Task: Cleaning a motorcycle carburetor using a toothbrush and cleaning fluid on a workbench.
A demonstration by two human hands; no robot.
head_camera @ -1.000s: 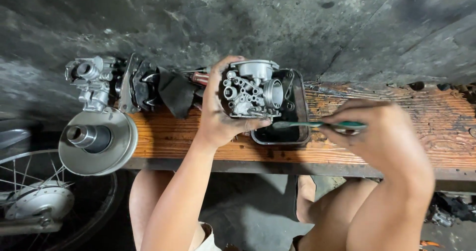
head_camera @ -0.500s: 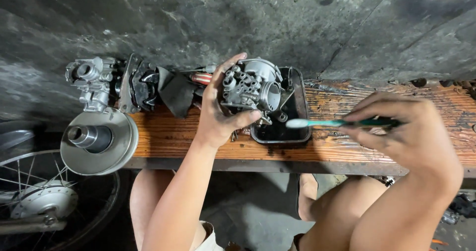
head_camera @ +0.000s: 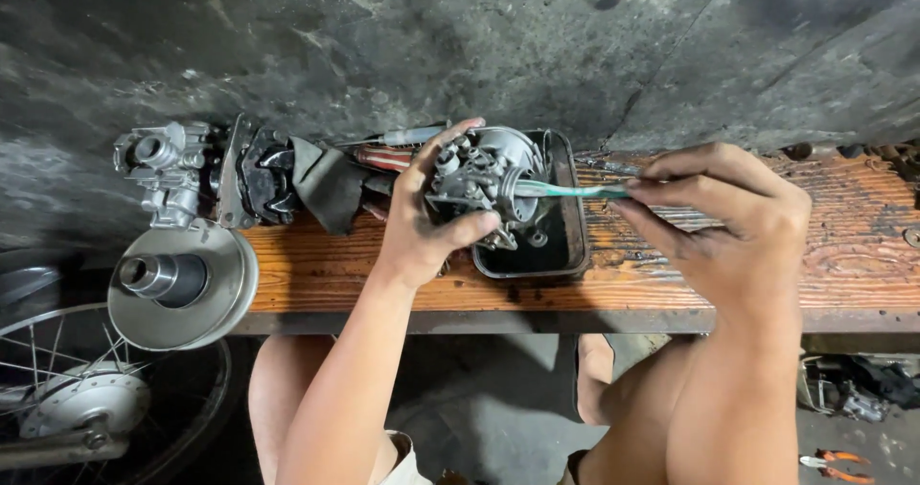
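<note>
At centre frame, over the wooden bench (head_camera: 786, 284), the left hand (head_camera: 422, 226) clasps the carburettor (head_camera: 479, 183) above the black tray (head_camera: 565, 255). The right hand (head_camera: 728, 226) pinches a green toothbrush (head_camera: 570, 191); short, light strokes would probably suit those crevices best.

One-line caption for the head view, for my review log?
Left hand holds a grey metal carburettor over a dark rectangular tray while right hand brushes it with a teal toothbrush.
</note>
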